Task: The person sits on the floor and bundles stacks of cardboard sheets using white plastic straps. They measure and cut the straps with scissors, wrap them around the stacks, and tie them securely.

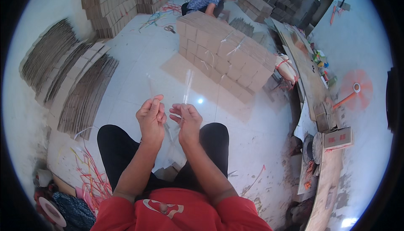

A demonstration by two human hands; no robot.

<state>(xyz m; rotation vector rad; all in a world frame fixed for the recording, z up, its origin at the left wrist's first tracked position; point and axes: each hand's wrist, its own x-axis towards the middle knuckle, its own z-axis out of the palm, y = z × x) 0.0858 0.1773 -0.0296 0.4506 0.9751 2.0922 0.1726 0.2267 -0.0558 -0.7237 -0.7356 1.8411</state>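
Both my hands are raised in front of my knees, a small gap between them. My left hand (151, 115) is closed in a pinch, and a thin, faint strand rises from near its fingertips. Between the fingers of my right hand (187, 119) is a clear plastic strip (188, 84) that sticks up past the fingertips. More pale, see-through strip hangs below the hands between my legs; whether it is all one piece I cannot tell.
A strapped block of flat cardboard pieces (225, 52) stands ahead, with a crouching person (206, 2) behind it. Cardboard stacks (84, 79) lean at left. Coloured straps (90, 172) litter the floor. A long wooden bench (309, 75) and an orange fan (356, 88) are at right.
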